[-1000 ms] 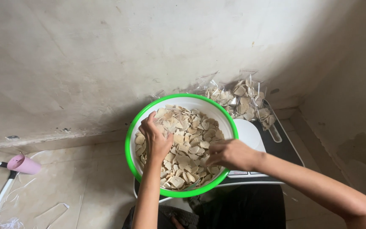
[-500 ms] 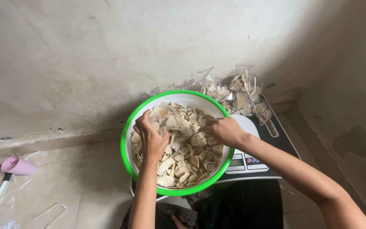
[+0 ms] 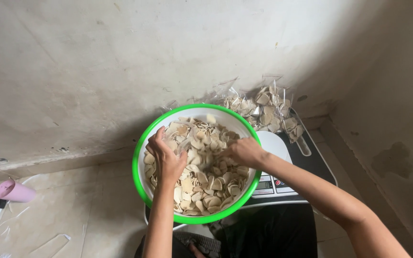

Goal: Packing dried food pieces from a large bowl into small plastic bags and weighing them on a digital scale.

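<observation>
Reaching into the bowl (image 3: pixel 142 157), both hands sit among the pale chips (image 3: pixel 206 181) — the left hand (image 3: pixel 167 160) curled with fingers bent down into the pile, the right hand (image 3: pixel 244 152) loosely closed over chips near the bowl's middle; whether either truly grips any I cannot tell. Compared with a second ago, the right hand has moved from the bowl's near right rim up toward its centre, and the left has drawn slightly nearer the left rim.

That white bowl with a bright green rim rests partly over a scale (image 3: pixel 288 184), whose white round plate and small display with buttons show at the bowl's right edge. Beyond it, at the foot of the wall (image 3: pixel 120 62), lie clear plastic bags (image 3: pixel 264 110) filled with the same chips. At the floor's left edge is a pink cup-shaped piece (image 3: pixel 14 191) on a white rod, cut off by the frame — what it is stays unclear. Dark cloth (image 3: pixel 273 234) below the bowl is hard to make out.
</observation>
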